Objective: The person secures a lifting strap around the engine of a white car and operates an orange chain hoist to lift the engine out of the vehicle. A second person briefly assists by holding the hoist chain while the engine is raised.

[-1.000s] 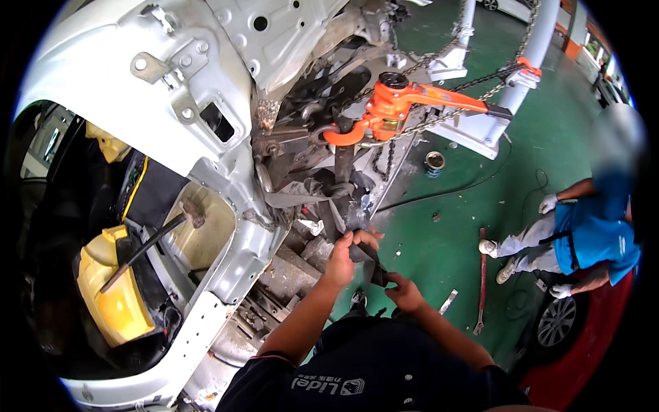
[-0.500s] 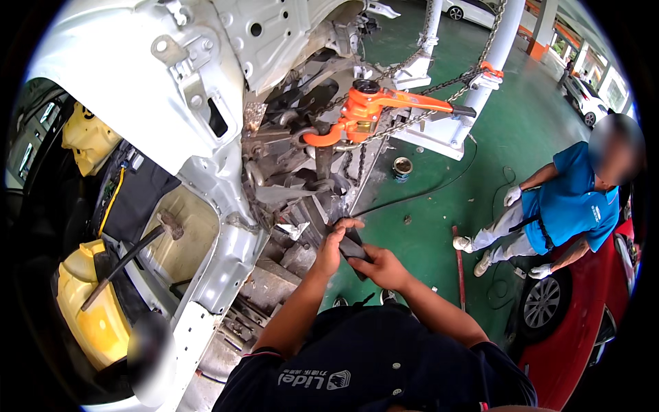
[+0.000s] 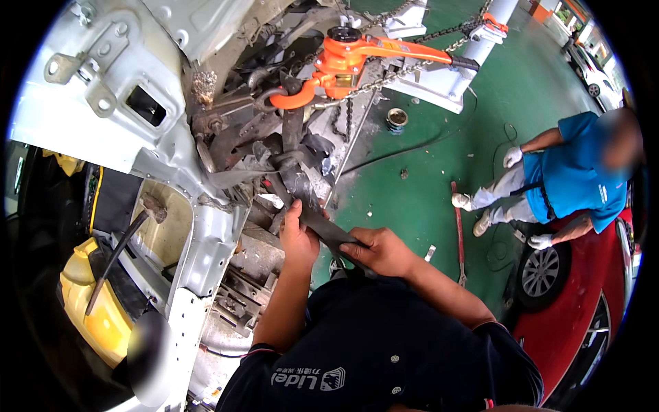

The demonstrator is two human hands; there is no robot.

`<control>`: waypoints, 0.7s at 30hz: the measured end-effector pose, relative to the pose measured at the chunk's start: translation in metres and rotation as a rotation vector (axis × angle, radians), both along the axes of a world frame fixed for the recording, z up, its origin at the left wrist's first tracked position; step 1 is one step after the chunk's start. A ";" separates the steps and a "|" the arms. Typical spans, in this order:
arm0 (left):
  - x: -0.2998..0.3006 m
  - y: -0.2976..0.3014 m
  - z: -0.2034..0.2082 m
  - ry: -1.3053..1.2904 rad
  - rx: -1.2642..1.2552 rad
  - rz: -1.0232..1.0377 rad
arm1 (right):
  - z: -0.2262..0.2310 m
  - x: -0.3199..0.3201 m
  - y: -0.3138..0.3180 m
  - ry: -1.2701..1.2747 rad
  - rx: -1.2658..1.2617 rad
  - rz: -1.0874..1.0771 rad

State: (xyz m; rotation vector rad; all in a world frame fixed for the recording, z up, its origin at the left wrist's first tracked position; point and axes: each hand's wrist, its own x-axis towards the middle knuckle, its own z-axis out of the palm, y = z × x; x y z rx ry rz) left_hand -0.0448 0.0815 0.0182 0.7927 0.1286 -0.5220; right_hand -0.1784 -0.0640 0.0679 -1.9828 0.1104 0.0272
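Note:
A flat dark grey strap [image 3: 327, 229] runs from my hands up to the metal parts below the hoist. My left hand [image 3: 299, 240] is closed on its edge, thumb upward. Further down the strap, my right hand [image 3: 384, 251] grips it with the thumb on top. The strap's lower end hangs against my shirt. Beyond my hands an orange lever chain hoist [image 3: 341, 66] hooks onto a dark metal piece [image 3: 292, 127], with its lever out to the right. How the strap's upper end is fastened is hard to make out.
Left stands a stripped silver car body [image 3: 213, 237]; a hammer [image 3: 123, 250] lies inside. Chains [image 3: 453, 47] reach a white post [image 3: 489, 51]. A can [image 3: 397, 120], a hose and a red bar [image 3: 458, 237] lie on the green floor. A blue-shirted person [image 3: 573, 172] stands beside a red car [image 3: 573, 329].
My hands have drawn apart, the right lower, and more of the strap shows stretched between them. The view has shifted, so the car body and hoist sit further left and higher.

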 end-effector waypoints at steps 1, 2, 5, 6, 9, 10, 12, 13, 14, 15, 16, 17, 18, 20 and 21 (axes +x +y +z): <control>0.001 -0.001 0.005 0.041 0.047 0.018 | -0.001 0.002 -0.004 -0.037 -0.044 0.018; 0.000 -0.006 0.007 0.039 0.028 0.097 | -0.002 0.004 -0.007 -0.075 -0.084 0.040; 0.010 -0.008 0.014 0.033 0.093 -0.007 | -0.009 0.011 -0.014 -0.136 -0.109 0.133; 0.014 -0.008 0.016 0.070 0.114 -0.038 | -0.012 0.013 -0.015 -0.123 -0.119 0.160; 0.024 -0.009 0.019 0.084 0.186 -0.112 | -0.020 0.016 -0.020 -0.149 -0.097 0.200; 0.026 -0.009 0.019 0.084 0.168 -0.117 | -0.023 0.017 -0.022 -0.136 -0.096 0.217; 0.028 -0.010 0.020 0.099 0.178 -0.092 | -0.028 0.018 -0.026 -0.133 -0.007 0.226; 0.031 -0.011 0.019 0.083 0.217 -0.092 | -0.031 0.019 -0.029 -0.122 0.022 0.234; 0.031 -0.010 0.018 0.085 0.256 -0.090 | -0.034 0.021 -0.032 -0.145 0.057 0.262; 0.032 -0.011 0.016 0.081 0.298 -0.104 | -0.035 0.023 -0.036 -0.141 0.054 0.292; 0.036 -0.007 0.016 0.044 0.284 -0.224 | -0.036 0.028 -0.040 -0.148 0.053 0.321; 0.040 -0.005 0.017 0.016 0.264 -0.303 | -0.034 0.031 -0.045 -0.134 0.042 0.354; 0.042 -0.003 0.015 0.058 0.280 -0.330 | -0.032 0.037 -0.050 -0.123 0.065 0.392; 0.051 0.001 0.014 0.085 0.277 -0.464 | -0.021 0.049 -0.061 -0.231 0.001 0.495; 0.052 0.002 0.014 0.098 0.281 -0.470 | -0.014 0.056 -0.067 -0.269 -0.064 0.553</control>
